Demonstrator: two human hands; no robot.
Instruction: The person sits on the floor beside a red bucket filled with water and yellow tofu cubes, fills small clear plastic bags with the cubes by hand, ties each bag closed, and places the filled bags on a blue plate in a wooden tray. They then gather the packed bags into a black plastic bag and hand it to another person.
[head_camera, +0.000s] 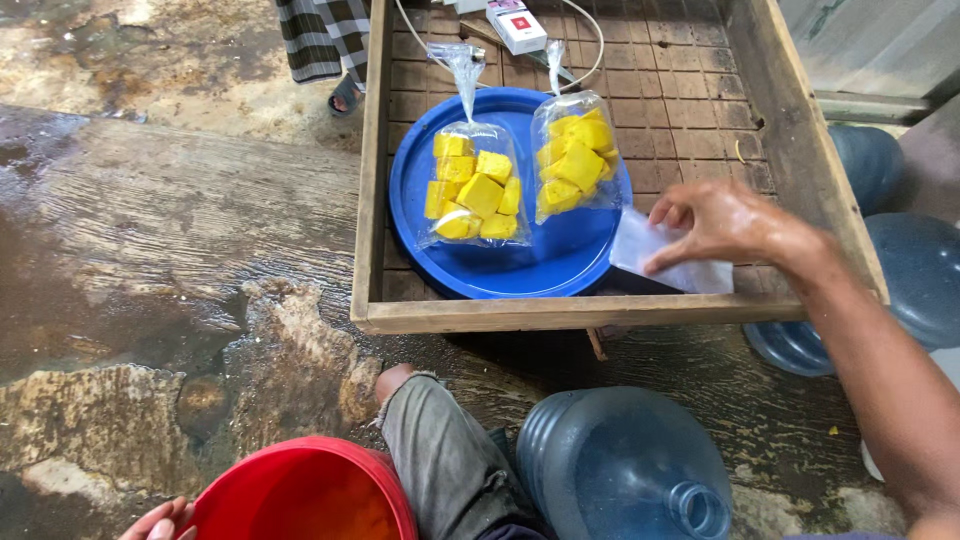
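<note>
Near the tray's front right corner: the right hand (722, 222) reaches in from the right, fingers bent and pressed down on a stack of empty clear plastic bags (668, 262).
Right hand state: fingertips rest on top of the bags, thumb toward the blue plate; whether it pinches a single bag I cannot tell.
Bag stack position: flat on the slatted floor of the wooden tray (560, 313), partly under the hand, touching the plate's right edge.
Bag stack axis: long side runs from upper left to lower right, roughly along the tray's front rail.
Blue plate (540, 265): round, in the tray, carrying two knotted bags.
Left filled bag (474, 190): yellow cubes, knot pointing away from the person.
Right filled bag (577, 160): yellow cubes, just beside the first, near the hand.
Left hand (158, 520): at the bottom edge, fingertips on the rim of a red bucket (300, 490); its grip is mostly out of view.
Floor: wet, with blue water jugs (620, 465) near the person's knee.
</note>
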